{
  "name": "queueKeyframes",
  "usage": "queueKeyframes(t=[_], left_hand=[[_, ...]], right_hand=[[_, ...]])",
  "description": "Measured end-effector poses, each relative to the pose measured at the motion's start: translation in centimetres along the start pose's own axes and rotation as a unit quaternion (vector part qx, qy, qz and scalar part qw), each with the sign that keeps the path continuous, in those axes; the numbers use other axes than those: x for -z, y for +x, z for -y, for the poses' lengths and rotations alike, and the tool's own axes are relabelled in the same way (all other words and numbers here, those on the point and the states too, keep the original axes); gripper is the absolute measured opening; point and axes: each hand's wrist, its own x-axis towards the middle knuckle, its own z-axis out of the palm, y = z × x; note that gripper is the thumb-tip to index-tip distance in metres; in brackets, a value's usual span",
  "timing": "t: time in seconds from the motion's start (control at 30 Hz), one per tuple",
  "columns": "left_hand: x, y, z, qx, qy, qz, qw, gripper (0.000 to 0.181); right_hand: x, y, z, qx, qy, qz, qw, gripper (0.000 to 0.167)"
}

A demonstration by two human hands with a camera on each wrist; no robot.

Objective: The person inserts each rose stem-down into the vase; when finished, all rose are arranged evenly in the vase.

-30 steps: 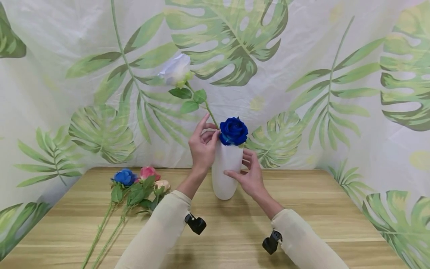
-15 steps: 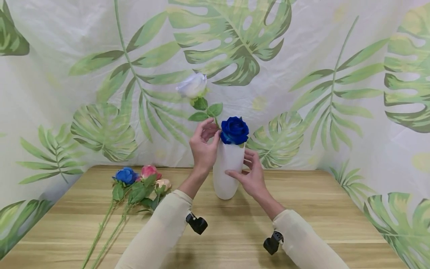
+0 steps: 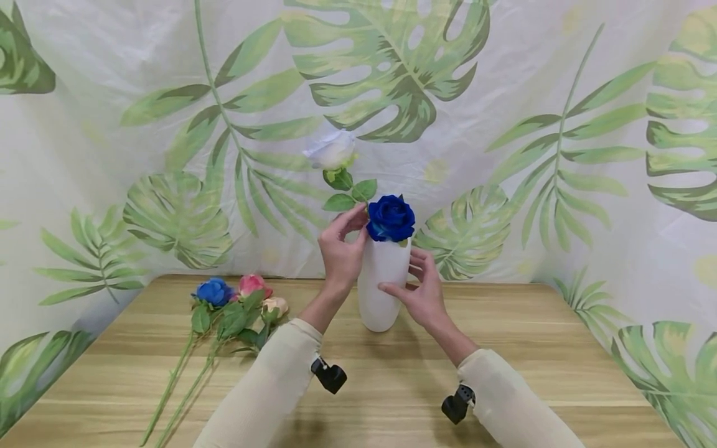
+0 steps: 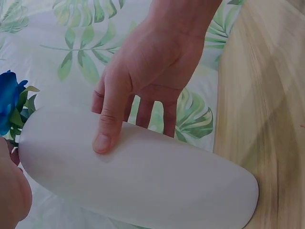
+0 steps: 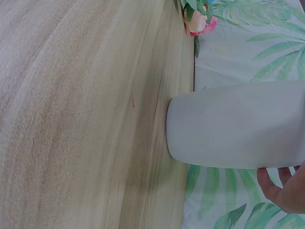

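A white vase [image 3: 382,292] stands upright on the table, a dark blue rose [image 3: 391,218] at its mouth. My left hand [image 3: 343,252] pinches the stem of a white rose [image 3: 332,150] beside the vase's mouth, its bloom leaning to the left above the hand. The stem's lower end is hidden. On the vase's right side, my right hand [image 3: 420,292] holds it, thumb on the front and fingers behind. The left wrist view shows that thumb [image 4: 104,142] against the vase wall; in the right wrist view, fingertips [image 5: 268,183] touch its side.
On the table's left lie several loose flowers: a blue one [image 3: 213,291], a pink one [image 3: 254,285] and a peach one [image 3: 276,306], stems toward the front. Behind the wooden table [image 3: 504,373] hangs a leaf-patterned cloth [image 3: 476,162].
The white rose has come down and to the right, its stem now lower at the vase's mouth and more upright. My left fingers have shifted slightly; my right hand stays on the vase.
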Motion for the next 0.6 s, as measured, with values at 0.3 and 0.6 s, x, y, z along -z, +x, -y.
queueKeyframes(t=[0.3,0.6], left_hand=[[0.8,-0.7,-0.1,-0.011,0.069,0.027,0.9972,0.023],[2.8,-0.9,-0.4,-0.015,0.066,0.021,0.9975,0.025]], right_hand=[[0.0,-0.1,0.3,-0.003,-0.001,0.004,1.0000,0.078],[0.0,-0.1,0.2,0.001,-0.006,0.005,1.0000,0.078]])
